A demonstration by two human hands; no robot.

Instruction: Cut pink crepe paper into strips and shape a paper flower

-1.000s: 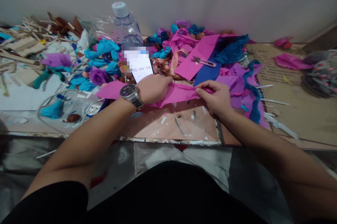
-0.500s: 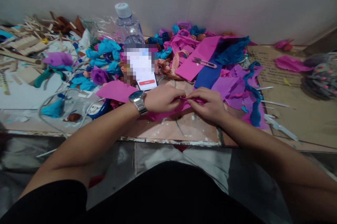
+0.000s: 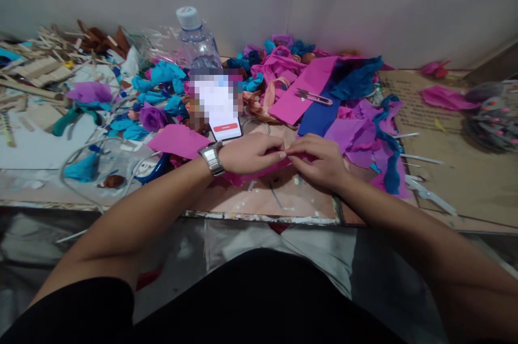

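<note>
Both my hands meet over the table at the middle, pinching a strip of pink crepe paper [image 3: 261, 174]. My left hand [image 3: 249, 154], with a metal watch [image 3: 212, 158] at the wrist, is closed on the paper, thumb pointing right. My right hand [image 3: 318, 160] has its fingertips pressed together on the paper's upper edge, touching the left thumb. The paper between the fingertips is largely hidden. Just behind the left hand a phone [image 3: 226, 129] with a lit screen leans among paper pieces. Pink-handled thread snips [image 3: 313, 97] rest on a pink paper sheet [image 3: 289, 107] beyond the hands.
A water bottle [image 3: 198, 42] stands at the back. Blue and purple paper flowers [image 3: 152, 116] crowd the left, near wood sticks [image 3: 44, 69] and green-handled pliers [image 3: 65, 120]. At right lie purple paper [image 3: 354, 136], a white-handled tool [image 3: 431, 195] and cardboard [image 3: 457, 171].
My left thumb has stretched out toward the right fingertips, and the left wrist has turned slightly. My right hand stays almost in place; the things on the table have not moved.
</note>
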